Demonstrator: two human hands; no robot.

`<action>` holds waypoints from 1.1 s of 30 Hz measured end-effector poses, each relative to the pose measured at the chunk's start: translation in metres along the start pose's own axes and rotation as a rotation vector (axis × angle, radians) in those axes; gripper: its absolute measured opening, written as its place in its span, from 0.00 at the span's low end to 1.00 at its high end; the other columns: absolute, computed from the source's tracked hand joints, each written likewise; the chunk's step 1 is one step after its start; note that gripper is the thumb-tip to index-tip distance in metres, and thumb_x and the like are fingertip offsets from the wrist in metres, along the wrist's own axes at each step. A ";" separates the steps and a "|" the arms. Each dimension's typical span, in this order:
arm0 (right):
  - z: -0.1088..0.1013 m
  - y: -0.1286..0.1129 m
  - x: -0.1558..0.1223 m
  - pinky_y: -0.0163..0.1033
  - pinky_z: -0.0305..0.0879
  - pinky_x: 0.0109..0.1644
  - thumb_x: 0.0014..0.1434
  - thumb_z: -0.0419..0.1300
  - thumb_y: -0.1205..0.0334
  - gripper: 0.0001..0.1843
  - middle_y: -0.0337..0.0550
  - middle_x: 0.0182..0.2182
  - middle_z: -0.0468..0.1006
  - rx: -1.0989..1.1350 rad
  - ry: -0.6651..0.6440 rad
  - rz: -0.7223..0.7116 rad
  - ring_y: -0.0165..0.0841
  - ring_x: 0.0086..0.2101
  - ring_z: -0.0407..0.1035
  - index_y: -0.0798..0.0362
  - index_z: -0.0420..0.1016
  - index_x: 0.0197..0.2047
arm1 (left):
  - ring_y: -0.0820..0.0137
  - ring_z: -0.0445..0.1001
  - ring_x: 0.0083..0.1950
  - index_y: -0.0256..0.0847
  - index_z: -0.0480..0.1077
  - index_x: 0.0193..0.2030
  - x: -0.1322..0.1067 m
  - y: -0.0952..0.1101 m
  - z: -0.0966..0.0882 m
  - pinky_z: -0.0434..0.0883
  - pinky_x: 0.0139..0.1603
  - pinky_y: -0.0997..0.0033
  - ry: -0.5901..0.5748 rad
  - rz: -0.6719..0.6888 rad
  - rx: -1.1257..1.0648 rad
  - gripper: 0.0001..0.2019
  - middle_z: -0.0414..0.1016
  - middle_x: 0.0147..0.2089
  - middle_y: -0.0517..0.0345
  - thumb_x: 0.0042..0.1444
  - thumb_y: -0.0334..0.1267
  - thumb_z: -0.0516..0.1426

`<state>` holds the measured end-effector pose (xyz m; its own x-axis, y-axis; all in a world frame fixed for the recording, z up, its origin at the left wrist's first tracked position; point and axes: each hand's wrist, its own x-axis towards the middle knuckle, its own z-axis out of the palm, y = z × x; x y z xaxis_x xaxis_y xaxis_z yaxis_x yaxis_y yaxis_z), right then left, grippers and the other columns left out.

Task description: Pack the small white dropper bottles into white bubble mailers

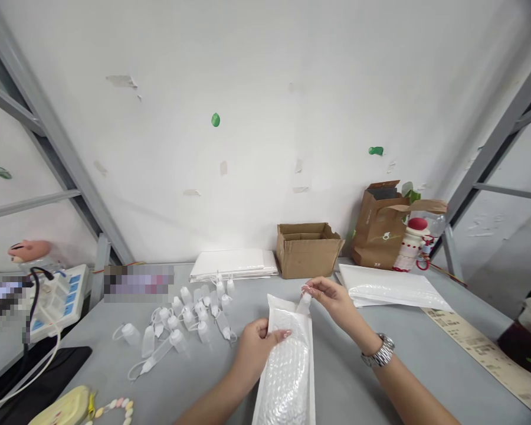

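Fingers (319,285) pinching one bottle (305,304), gripping one mailer (287,372)

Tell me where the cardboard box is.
The cardboard box stands by the wall, right of centre in the head view, between stacked white envelopes and a brown paper bag.

Long, narrow white mailer of glossy, bubble-textured film (287,372), held with its mouth facing away toward the wall, its upper left corner raised to a point, its body slanting slightly and running down out of view at the near edge. At the right side of that mouth, small translucent white plastic squeeze bottle (305,303), pinched at its top end, tilted, with its lower end against the opening; depth inside unclear.
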<state>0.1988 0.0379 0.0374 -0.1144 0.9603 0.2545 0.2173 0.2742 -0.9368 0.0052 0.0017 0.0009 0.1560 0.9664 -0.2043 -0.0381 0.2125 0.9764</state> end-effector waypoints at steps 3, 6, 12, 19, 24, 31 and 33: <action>-0.001 0.000 0.001 0.39 0.64 0.39 0.50 0.60 0.47 0.15 0.41 0.29 0.76 0.025 -0.140 0.076 0.34 0.32 0.69 0.52 0.73 0.30 | 0.75 0.58 0.21 0.38 0.64 0.17 0.000 0.000 -0.001 0.53 0.23 0.75 0.022 0.042 0.040 0.25 0.59 0.16 0.66 0.37 0.61 0.59; 0.002 -0.002 -0.001 0.38 0.63 0.36 0.50 0.61 0.48 0.15 0.40 0.27 0.76 0.000 -0.209 0.110 0.33 0.30 0.68 0.53 0.73 0.29 | 0.77 0.54 0.21 0.39 0.60 0.16 -0.002 0.002 -0.001 0.51 0.23 0.75 0.055 0.039 0.008 0.26 0.54 0.16 0.68 0.37 0.64 0.57; 0.010 0.000 -0.001 0.39 0.64 0.37 0.50 0.59 0.46 0.18 0.41 0.27 0.77 0.004 -0.193 0.138 0.33 0.29 0.69 0.53 0.75 0.27 | 0.75 0.57 0.23 0.37 0.68 0.22 0.001 -0.001 -0.002 0.53 0.25 0.75 0.046 0.045 -0.111 0.25 0.60 0.19 0.66 0.40 0.62 0.58; 0.020 0.009 -0.001 0.39 0.63 0.30 0.41 0.64 0.43 0.22 0.34 0.18 0.72 0.096 -0.036 0.212 0.31 0.21 0.67 0.51 0.62 0.24 | 0.72 0.61 0.26 0.35 0.73 0.27 -0.001 0.001 -0.002 0.58 0.28 0.74 0.057 0.028 -0.137 0.26 0.66 0.21 0.63 0.41 0.62 0.57; 0.018 0.004 -0.003 0.39 0.62 0.35 0.50 0.58 0.44 0.19 0.36 0.21 0.70 -0.027 -0.069 0.089 0.31 0.25 0.66 0.52 0.65 0.27 | 0.73 0.61 0.26 0.35 0.74 0.29 -0.002 0.002 -0.002 0.59 0.29 0.74 0.055 0.030 -0.176 0.26 0.66 0.21 0.63 0.42 0.61 0.57; 0.027 0.005 -0.007 0.36 0.56 0.29 0.50 0.54 0.39 0.25 0.33 0.17 0.61 -0.188 -0.168 0.124 0.29 0.23 0.58 0.51 0.59 0.18 | 0.69 0.65 0.30 0.36 0.72 0.26 -0.007 0.007 0.001 0.62 0.34 0.72 0.050 0.031 -0.135 0.24 0.67 0.22 0.62 0.42 0.61 0.57; 0.029 0.006 -0.009 0.36 0.56 0.31 0.53 0.53 0.40 0.26 0.33 0.17 0.60 -0.269 -0.190 0.047 0.30 0.24 0.58 0.52 0.60 0.16 | 0.68 0.66 0.31 0.37 0.71 0.25 -0.007 0.008 0.001 0.62 0.35 0.71 0.074 0.043 -0.112 0.24 0.68 0.22 0.62 0.42 0.61 0.57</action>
<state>0.1731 0.0292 0.0224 -0.2713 0.9523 0.1398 0.4720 0.2582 -0.8430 0.0045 -0.0033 0.0105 0.0791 0.9820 -0.1713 -0.1540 0.1819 0.9712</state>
